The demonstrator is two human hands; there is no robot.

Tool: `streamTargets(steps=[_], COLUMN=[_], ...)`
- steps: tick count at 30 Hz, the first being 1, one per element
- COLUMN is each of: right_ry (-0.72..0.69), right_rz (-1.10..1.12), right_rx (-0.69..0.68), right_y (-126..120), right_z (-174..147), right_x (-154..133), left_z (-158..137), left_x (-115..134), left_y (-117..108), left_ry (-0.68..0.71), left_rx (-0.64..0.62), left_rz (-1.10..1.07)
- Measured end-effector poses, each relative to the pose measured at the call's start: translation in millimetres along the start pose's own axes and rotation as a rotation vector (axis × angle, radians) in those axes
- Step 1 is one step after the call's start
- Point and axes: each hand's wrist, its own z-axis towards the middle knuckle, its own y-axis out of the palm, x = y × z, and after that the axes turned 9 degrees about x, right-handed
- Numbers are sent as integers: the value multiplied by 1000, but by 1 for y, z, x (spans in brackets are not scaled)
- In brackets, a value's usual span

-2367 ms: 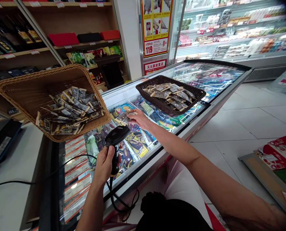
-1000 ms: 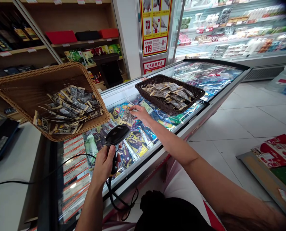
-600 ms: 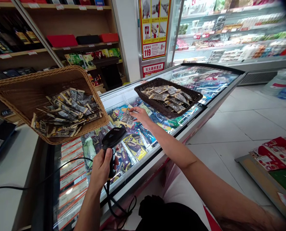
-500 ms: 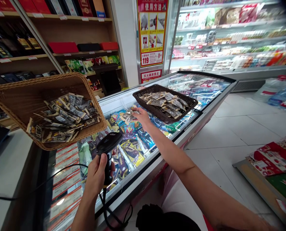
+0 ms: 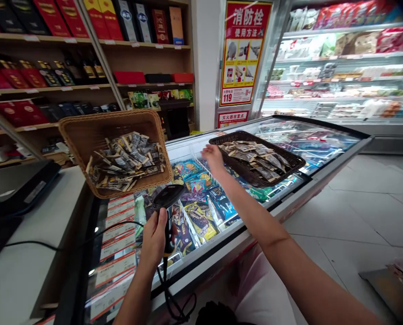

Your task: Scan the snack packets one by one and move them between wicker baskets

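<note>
Packets (image 5: 254, 153) with pale tan ends and clear middles lie heaped flat inside a dark brown wicker basket (image 5: 247, 175), which sits across the top of a long chest freezer (image 5: 323, 180). More of the same sort fill the bottom of a tan wicker basket (image 5: 82, 135) at the freezer's near left end, a looser jumble (image 5: 130, 155) with some leaning on edge against the wall. The person's right hand (image 5: 212, 158) is up at the left corner of the dark basket, fingers bent; it is blurred, and from where I stand I can't tell whether they meet or pinch anything. The left hand (image 5: 157, 234) is wrapped round the handle of a black handheld scanner (image 5: 168, 196), its head just in front of the tan basket, its cable (image 5: 120, 224) trailing over to the white counter (image 5: 57, 210). Down in the freezer lie bright wrapped goods, a yellow pack (image 5: 200, 221) among them, parted by white wire dividers (image 5: 189, 225).
</note>
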Motion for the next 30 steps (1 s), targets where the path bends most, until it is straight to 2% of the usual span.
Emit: streamTargets(steps=[2,4,6,9,13,17,20,23,25,28,30], right_ry=[-120,-322,-525,-709,-736,-734,-625,-359,-101,294,448], right_rz=[-138,-312,-528,-872,-1085,-1081,-944,-651,-380,10,150], right_rx=[-181,-457,-651,-724,-699,-715,-680,-543,-438,-356,-289], right_y=[45,89,128,169,189,181,162,131,103,59,33], right_z=[-28,-49,-61,-65,-65,-70,-74,-76,-79,-84,-86], right_x=[8,11,14,19,30,27,15,4,0,1,6], left_z=[0,1,0,0,0,-2,-3,-2,-1,0,0], left_x=[2,7,12,17,17,17,19,20,21,21,19], left_y=[-1,-3,-4,-6,-7,-5,-4,-4,-3,-2,0], left_ry=[-23,-33,-33,-34,-38,-11,13,30,20,-8,-16], left_rx=[109,198,270,328,324,312,310,290,275,227,171], left_rz=[-26,-72,-139,-212,-232,-255,-265,-267,-268,-252,-202])
